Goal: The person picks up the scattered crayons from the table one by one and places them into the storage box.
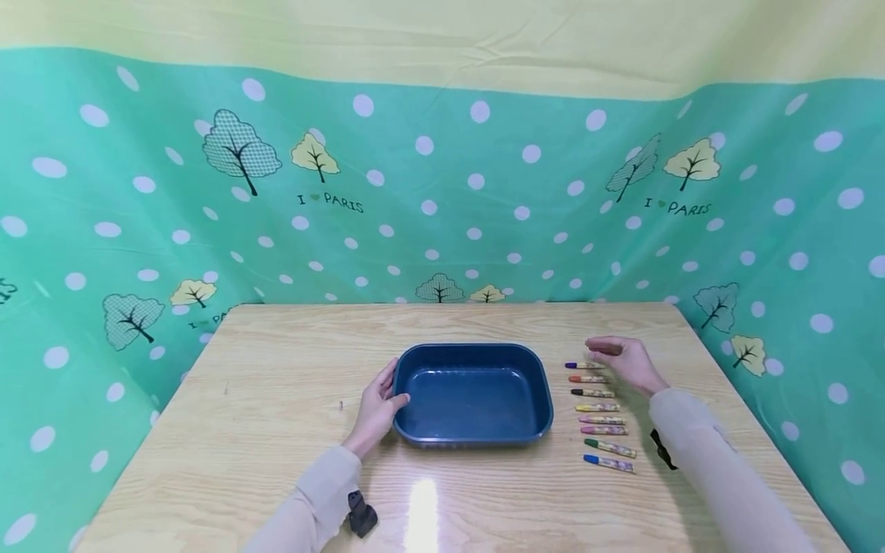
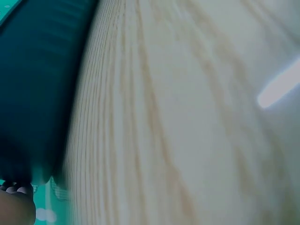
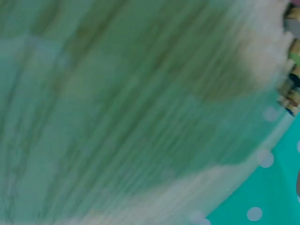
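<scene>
A dark blue rectangular plastic basin [image 1: 473,403] stands mid-table. My left hand [image 1: 376,401] grips its left side, thumb over the rim and fingers along the outer wall. In the left wrist view the basin's wall [image 2: 40,93] fills the left, with part of the hand [image 2: 16,206] at the bottom corner. To the right of the basin, several crayons lie in a column, from a purple-tipped crayon [image 1: 584,365] at the back to a blue-tipped crayon [image 1: 610,463] in front. Over the back crayon is my right hand [image 1: 628,361], fingers pointing left with nothing held.
The wooden table [image 1: 276,430] ends at a green dotted curtain [image 1: 387,192] behind and on both sides. A dark strap [image 1: 361,514] hangs by the left sleeve and another strap [image 1: 664,449] by the right. Crayon ends [image 3: 293,77] show at the right wrist view's edge.
</scene>
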The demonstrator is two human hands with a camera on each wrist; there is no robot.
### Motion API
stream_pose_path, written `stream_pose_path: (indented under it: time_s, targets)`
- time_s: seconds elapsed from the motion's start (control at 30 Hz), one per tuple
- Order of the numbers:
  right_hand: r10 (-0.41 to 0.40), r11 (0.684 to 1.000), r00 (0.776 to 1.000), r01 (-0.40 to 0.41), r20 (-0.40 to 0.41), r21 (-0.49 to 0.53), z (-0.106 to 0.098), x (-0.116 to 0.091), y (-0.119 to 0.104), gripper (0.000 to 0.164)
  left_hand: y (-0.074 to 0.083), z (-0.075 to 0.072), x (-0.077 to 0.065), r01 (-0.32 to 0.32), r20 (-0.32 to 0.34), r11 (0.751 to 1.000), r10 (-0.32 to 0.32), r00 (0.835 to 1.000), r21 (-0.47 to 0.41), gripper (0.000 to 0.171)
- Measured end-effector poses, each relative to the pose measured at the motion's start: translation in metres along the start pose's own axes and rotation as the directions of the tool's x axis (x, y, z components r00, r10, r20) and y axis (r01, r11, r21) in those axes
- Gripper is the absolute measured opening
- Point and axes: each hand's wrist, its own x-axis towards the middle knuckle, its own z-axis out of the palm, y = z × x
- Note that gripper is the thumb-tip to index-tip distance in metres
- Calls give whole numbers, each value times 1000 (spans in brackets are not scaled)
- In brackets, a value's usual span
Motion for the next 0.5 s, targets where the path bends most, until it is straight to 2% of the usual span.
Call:
stream_pose_path:
  time_s: [0.27, 0.5]
  targets:
    - [121, 992, 992, -120, 44, -23, 8, 10, 14, 40, 2, 1, -1, 3, -1, 1000, -3, 1000, 10, 67]
    - [113, 994, 988, -112, 102, -17, 12, 13, 19, 43, 4, 0, -2, 7, -13, 1000, -7, 1000, 5, 67]
